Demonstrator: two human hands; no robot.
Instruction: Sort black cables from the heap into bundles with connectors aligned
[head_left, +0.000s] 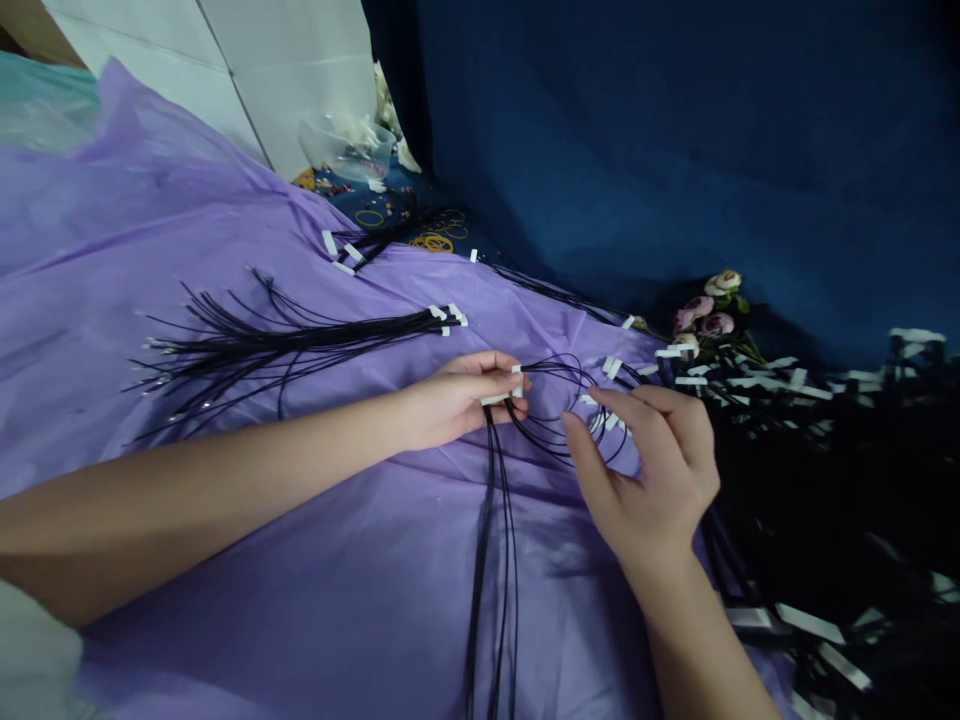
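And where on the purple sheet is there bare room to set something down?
The purple sheet looks bare between the left forearm and the black cords hanging from the left hand, and at upper left, above the splayed bundle. It is crowded at right, where a heap of white-tagged black cords lies beside the right hand.

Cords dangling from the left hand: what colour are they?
The cords are black, seen best in the head view.

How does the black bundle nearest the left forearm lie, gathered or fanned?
The bundle is both: its left ends splay apart, while its right end gathers at white tabs.
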